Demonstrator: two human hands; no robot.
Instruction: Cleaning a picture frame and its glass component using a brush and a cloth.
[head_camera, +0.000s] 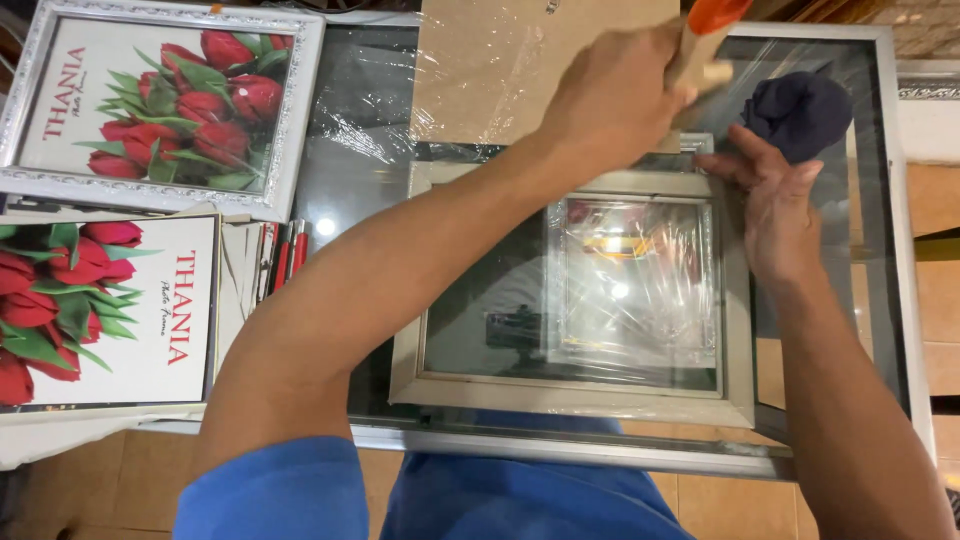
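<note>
You gripped an orange-handled tool (700, 45) in your left hand (615, 95) at twelve o'clock, your open right hand (770, 215) steadying the pale frame (738, 340) mid-tabletop (560, 448), its backing seemingly not yet fitted.

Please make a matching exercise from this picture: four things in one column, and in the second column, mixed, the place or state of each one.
Things:
1. tool with orange handle
2. dark blue cloth
3. silver frame with red tulip picture
4. pale frame lying flat

Places or states:
A. on the glass table, far right corner
B. under the right hand
C. held in the left hand
D. far left of the table

Pairs: 1-C, 2-A, 3-D, 4-B
</note>
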